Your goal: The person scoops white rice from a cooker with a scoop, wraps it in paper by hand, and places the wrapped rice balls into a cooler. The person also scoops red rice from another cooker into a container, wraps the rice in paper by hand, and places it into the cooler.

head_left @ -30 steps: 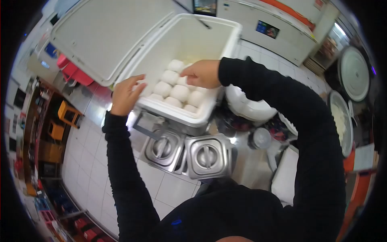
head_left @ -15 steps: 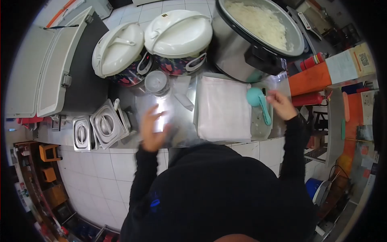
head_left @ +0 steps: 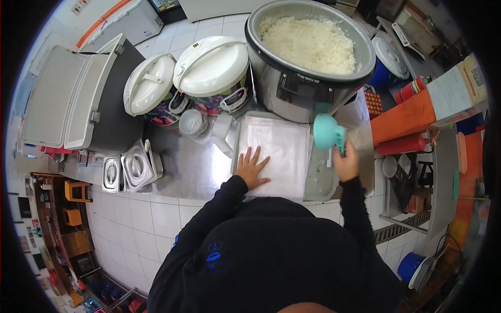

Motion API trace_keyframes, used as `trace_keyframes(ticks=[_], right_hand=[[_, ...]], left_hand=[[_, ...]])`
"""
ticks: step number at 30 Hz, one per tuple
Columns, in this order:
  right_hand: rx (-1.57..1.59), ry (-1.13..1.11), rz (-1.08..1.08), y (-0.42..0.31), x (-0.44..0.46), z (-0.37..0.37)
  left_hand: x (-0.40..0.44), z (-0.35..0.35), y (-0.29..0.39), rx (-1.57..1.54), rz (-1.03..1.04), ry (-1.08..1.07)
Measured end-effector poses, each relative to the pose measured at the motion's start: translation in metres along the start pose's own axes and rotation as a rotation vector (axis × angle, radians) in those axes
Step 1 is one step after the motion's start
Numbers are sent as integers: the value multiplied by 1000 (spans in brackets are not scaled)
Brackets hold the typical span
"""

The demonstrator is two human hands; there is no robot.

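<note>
With fingers spread, my left hand (head_left: 252, 169) lies flat on a stack of clear plastic sheets or bags (head_left: 276, 151). The stack rests on a shallow tray (head_left: 322, 180) on the metal counter. My right hand (head_left: 346, 161) is closed around the handle of a teal scoop (head_left: 326, 131), whose round bowl is raised over the tray's right side. Behind them stands a large cooker pot (head_left: 297, 99), open at the top. White cooked rice (head_left: 313, 44) fills most of it.
Two white-lidded pots (head_left: 211, 65) stand at the back left. Nearer are a clear plastic tub (head_left: 192, 122) and steel lidded containers (head_left: 138, 172). A large insulated box (head_left: 112, 104) with its lid open is at the far left. Fire extinguishers (head_left: 402, 144) are on the right.
My left hand has moved right from over the bare counter onto the plastic stack. My right hand has taken hold of the teal scoop and lifted it. The view has shifted.
</note>
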State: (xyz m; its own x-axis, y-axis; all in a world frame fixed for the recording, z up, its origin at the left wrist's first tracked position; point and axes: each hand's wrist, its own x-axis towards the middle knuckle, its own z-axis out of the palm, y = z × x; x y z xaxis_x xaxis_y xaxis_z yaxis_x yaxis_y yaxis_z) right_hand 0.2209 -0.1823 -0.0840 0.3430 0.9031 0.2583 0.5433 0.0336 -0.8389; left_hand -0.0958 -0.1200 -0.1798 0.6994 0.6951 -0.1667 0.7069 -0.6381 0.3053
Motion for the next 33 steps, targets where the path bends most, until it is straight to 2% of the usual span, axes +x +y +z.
trace_keyframes(ticks=[2, 3, 4, 5, 6, 7, 9, 11, 13, 15, 16, 17, 19, 21, 22, 25, 26, 32, 33], right_hand=[[-223, -104, -337, -66, 34, -49], [-188, -84, -466, -75, 55, -69], [-119, -61, -506, -95, 79, -83], [-47, -146, -419, -108, 107, -96], [-230, -156, -553, -128, 138, -107], [-240, -143, -590, -140, 169, -105], [-424, -169, -700, -156, 234, -88], [-671, -357, -574, -144, 297, -58], [-998, -505, -564, -131, 337, -19], [-1068, -450, -831, -92, 378, 17], [-1011, -363, -848, -85, 396, 33], [-1026, -460, -805, -72, 402, 46], [-1050, -666, -719, -65, 393, 67], [-1103, -710, -822, -62, 367, 76], [-1096, -739, -737, -59, 364, 80], [-1010, -872, -590, -55, 368, 80], [-1009, -942, -564, -51, 369, 83], [-874, -1336, -375, -57, 341, 104], [-885, -1377, -223, -62, 340, 105]], left_hand=[[0, 0, -5, -13, 37, 20], [1, -3, -5, -2, 22, 23], [1, -8, -3, 8, 7, 29], [2, -14, 0, 19, -9, 36], [4, -23, 3, -33, -16, 107], [7, -37, 7, -98, -18, 170], [17, -71, 10, -216, -76, 270], [33, -107, 11, -305, -31, 428], [52, -146, 12, -404, 19, 601], [75, -177, 11, -498, 90, 680], [87, -189, 16, -580, 103, 721], [97, -199, 18, -667, 110, 756], [116, -212, 19, -724, 67, 647], [131, -221, 24, -767, 30, 561], [136, -232, 26, -735, -1, 433], [150, -232, 36, -1048, 60, 381], [152, -235, 33, -1088, 81, 295], [153, -236, 28, -1108, 121, 202], [152, -236, 27, -1099, 125, 202]])
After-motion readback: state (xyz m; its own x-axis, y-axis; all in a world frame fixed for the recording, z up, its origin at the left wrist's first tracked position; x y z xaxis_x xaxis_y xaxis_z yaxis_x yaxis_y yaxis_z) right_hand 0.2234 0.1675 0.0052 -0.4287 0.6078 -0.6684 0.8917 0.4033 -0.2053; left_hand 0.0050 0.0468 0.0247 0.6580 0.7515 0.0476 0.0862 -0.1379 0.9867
